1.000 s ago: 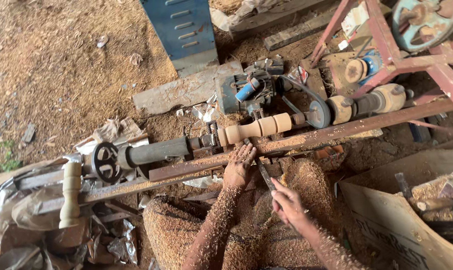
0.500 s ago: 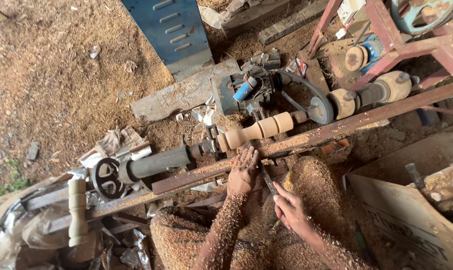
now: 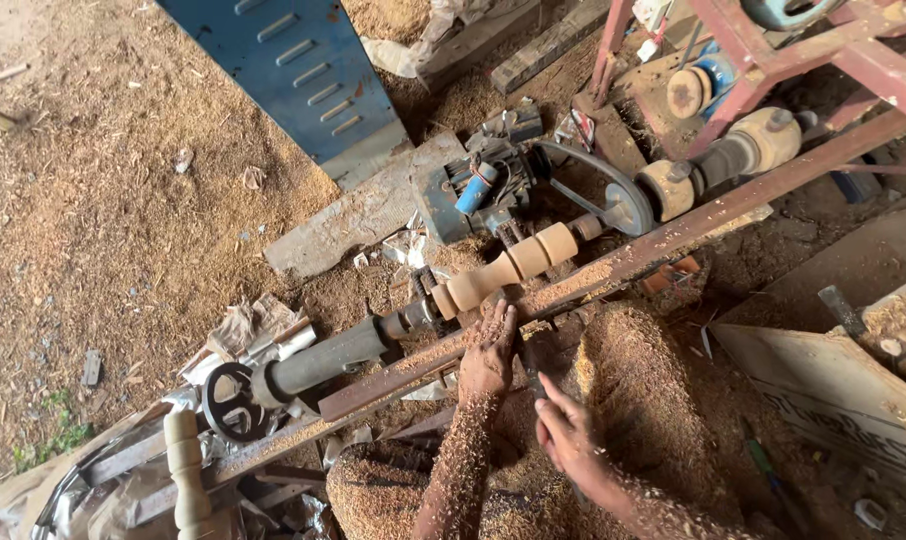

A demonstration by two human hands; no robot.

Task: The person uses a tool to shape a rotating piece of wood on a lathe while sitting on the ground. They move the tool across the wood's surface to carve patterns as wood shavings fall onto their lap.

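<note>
Left hand [image 3: 488, 352] resting flat beside turned spindle [image 3: 508, 265], right hand [image 3: 565, 440] gripping chisel [image 3: 529, 375]; risks catching if tipped.

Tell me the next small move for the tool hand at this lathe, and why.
Probably ease the tool tip up to the turned wooden spindle. The left hand rests on the rusty rail just below the spindle, while the right hand grips the tool handle lower down.
</note>
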